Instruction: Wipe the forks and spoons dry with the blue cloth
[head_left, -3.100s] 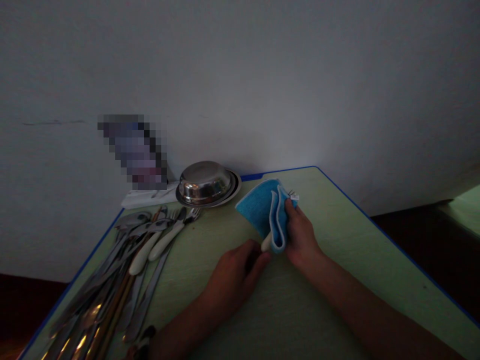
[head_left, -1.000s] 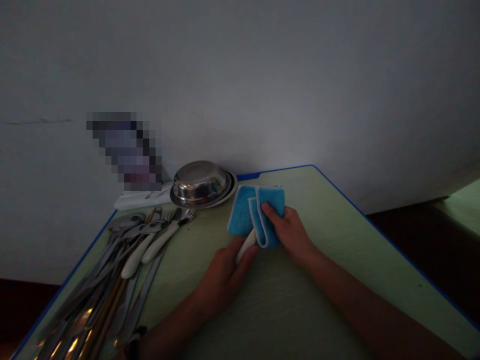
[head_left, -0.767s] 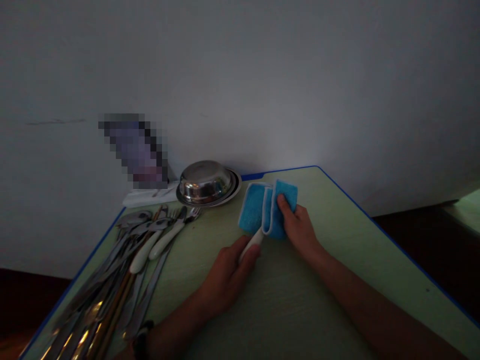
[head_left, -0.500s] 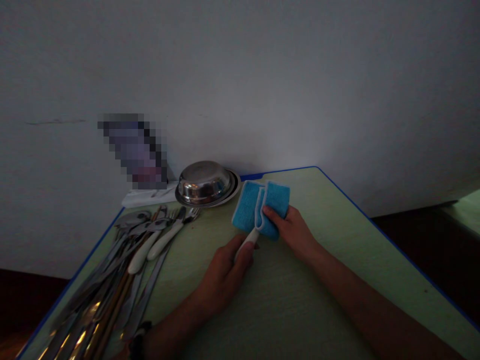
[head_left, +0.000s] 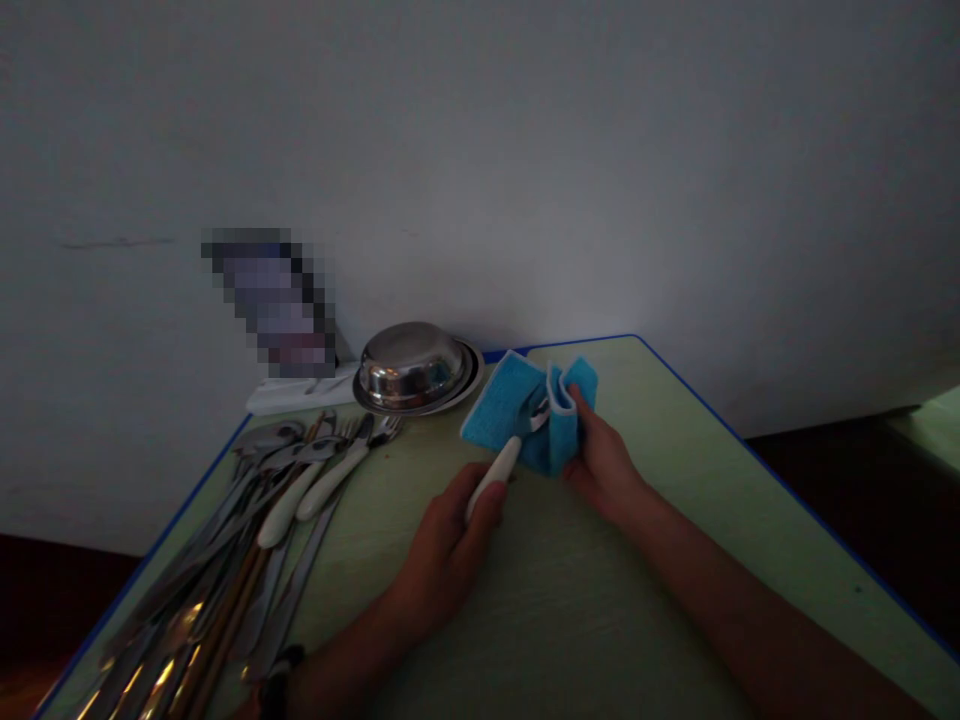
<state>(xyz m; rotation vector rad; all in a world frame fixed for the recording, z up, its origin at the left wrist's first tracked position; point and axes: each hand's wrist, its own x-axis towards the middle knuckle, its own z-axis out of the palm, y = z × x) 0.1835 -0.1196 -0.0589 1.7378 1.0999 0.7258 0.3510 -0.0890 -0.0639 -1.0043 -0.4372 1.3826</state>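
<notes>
My left hand [head_left: 461,520] is closed around the thick white handle of a piece of cutlery [head_left: 501,472]. Its metal end lies against a blue cloth [head_left: 496,400] with pale edging; whether it is a fork or a spoon I cannot tell. The cloth is folded over at its right side, and my right hand [head_left: 604,455] grips that fold, with the thumb at its upper edge. Both hands are above the middle of the table, the cutlery tilted up and away from me.
A heap of cutlery [head_left: 225,540], with spoons, forks and chopsticks, covers the left side of the green table [head_left: 675,600]. Upturned metal bowls [head_left: 412,365] stand at the back by the wall. A blurred-out device [head_left: 274,305] leans there on a white base [head_left: 300,392].
My right hand has shifted slightly right and opened the cloth's fold, so the metal part of the cutlery now shows. My left hand has barely moved.
</notes>
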